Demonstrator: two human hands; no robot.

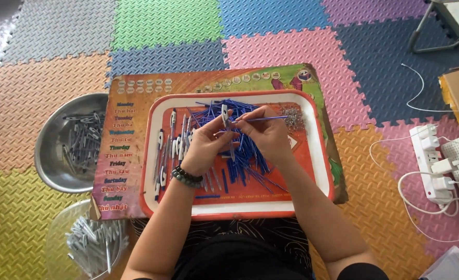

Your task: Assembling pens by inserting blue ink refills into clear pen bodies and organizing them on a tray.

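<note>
L hand (pixel 204 148) pinching white pen barrel (pixel 224 115), held upright over red tray (pixel 317 155). R hand (pixel 264 132) gripping thin blue refill (pixel 263 119), tip next to barrel. Blue refills pile (pixel 245 155) underneath on tray.

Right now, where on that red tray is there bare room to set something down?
The red plastic tray is bare along its right side, between the blue pen refills and the rim, and on the near strip by the front edge. The middle and left, under both hands, are crowded with refills and white pen barrels.
</note>
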